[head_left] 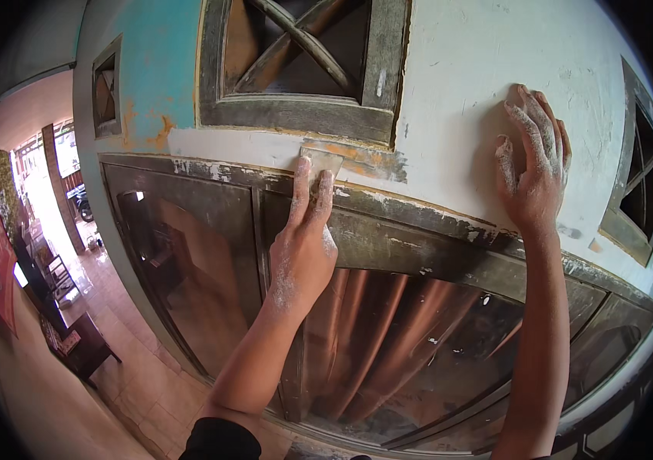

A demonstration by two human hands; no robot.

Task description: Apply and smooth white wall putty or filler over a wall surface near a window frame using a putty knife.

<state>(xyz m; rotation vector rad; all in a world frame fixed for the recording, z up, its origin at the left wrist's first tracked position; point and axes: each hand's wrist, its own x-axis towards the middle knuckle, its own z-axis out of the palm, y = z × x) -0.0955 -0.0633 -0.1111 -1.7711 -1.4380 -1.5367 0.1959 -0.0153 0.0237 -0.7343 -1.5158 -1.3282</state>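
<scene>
Far left, a tiled floor [123, 360] with a dark table [88, 345] near the wall's foot. Teal paint [159, 69] on the wall section left of the large vent [299, 111], whose wooden bars cross. Left hand [303, 257] dusted white, raised below that vent; index and middle fingers straight, slightly apart, their tips lying on a small flat scraper [326, 159]. Thumb hidden, so how it closes from behind I cannot tell; grip narrow, the scraper held under the fingertips. Scraper sits against the narrow wall strip between vent and dark window frame [434, 249]. Just right of it, a rough orange-and-grey patch [372, 162]. Behind the glass below, a brown curtain [372, 330]. Right hand [539, 172], also dusty, at the white wall [453, 84]: palm toward it, fingers loosely spread, thumb out leftward, no tool visible. Far right, a smaller vent [637, 169].
</scene>
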